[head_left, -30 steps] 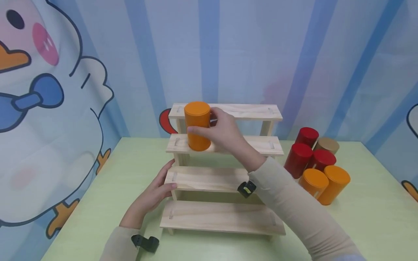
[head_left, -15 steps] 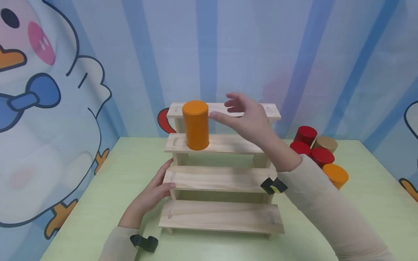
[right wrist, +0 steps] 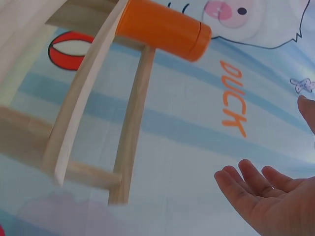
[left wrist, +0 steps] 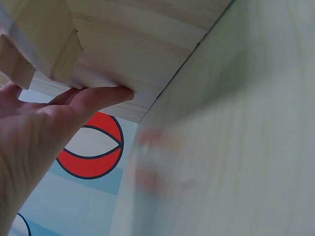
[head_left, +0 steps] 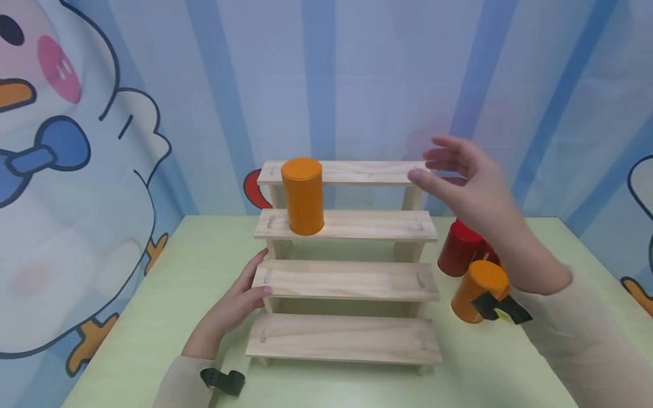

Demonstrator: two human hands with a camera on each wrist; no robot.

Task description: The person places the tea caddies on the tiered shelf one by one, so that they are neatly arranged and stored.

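Observation:
A four-tier wooden step rack stands on the table. My left hand holds it by its left side, thumb on the end of the second tier from the bottom. In the left wrist view, the left hand is against the bare wood. On the tier above that, at its left end, an orange canister stands upright. My right hand, fingers loosely bent and holding nothing, hovers above the group of canisters on the right. Apart from that hand, the right wrist view includes the orange canister on its shelf.
Right of the rack stand a red canister and another orange one, with more partly hidden behind my right arm. The pale green table ends at a blue striped backdrop with cartoon ducks.
My right hand has let go of the orange canister, leaving it upright on the second tier from the top, and has moved right, over the other canisters. My left hand has stayed on the rack.

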